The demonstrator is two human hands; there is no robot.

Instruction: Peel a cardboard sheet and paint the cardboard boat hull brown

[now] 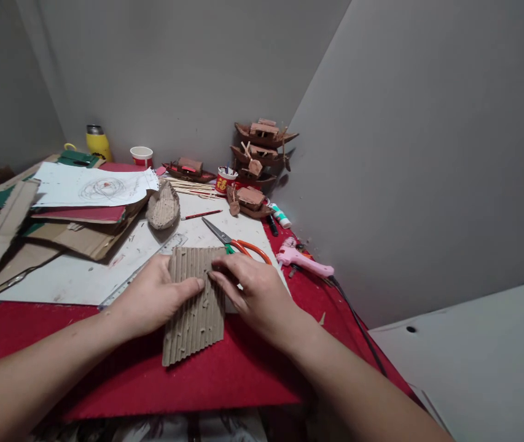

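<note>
A ribbed piece of corrugated cardboard (196, 313) lies on the red table cover (252, 374) in front of me. My left hand (153, 298) grips its left edge, thumb on top. From the right, my right hand (250, 288) pinches the sheet's upper middle with thumb and forefinger. Both hands are closed on the cardboard. Just behind my right hand lie orange-handled scissors (236, 242), and a clear ruler (151, 264) runs under my left hand.
A pink glue gun (305, 261) with its cord lies at the right. Several small cardboard boats (262, 153) stand by the back wall, with a cup of tools (225, 179), a glue stick (281, 215) and a pencil (201, 215). Stacked cardboard and paper (59, 209) fill the left; a yellow bottle (98, 142) stands behind.
</note>
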